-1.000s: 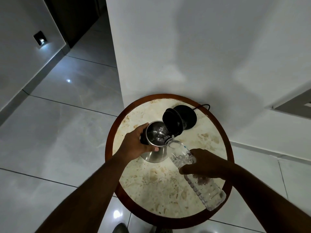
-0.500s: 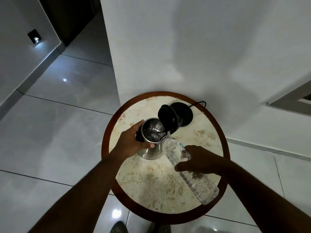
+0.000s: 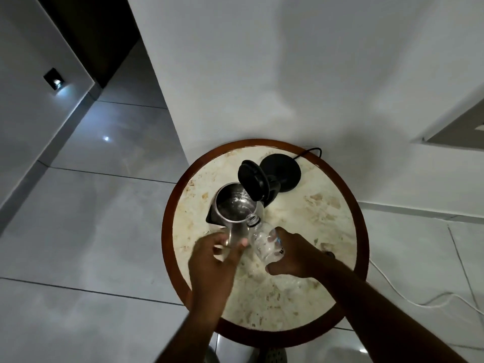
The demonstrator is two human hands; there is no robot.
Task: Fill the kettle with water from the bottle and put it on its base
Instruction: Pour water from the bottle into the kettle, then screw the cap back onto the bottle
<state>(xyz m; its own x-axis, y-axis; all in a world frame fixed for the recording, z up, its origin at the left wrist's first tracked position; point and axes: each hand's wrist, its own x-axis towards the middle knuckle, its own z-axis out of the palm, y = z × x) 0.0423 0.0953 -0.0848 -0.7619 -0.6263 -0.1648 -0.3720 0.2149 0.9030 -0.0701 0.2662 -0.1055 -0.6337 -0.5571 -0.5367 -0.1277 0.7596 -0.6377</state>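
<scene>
I hold the one bottle (image 3: 264, 243) in my right hand (image 3: 289, 254), fingers wrapped round it. It leans with its open neck up by the rim of the one kettle (image 3: 234, 209), mid tabletop (image 3: 314, 231). My left hand (image 3: 217, 254) is blurred beside the kettle; I cannot tell its grip. The one base (image 3: 284, 171) sits behind, near the far edge.

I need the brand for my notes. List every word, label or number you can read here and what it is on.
"W": a single white letter on the dark label of the bottle, at the edge of the right hand; the rest is covered.
The kettle, its base and the table show no readable text.
</scene>
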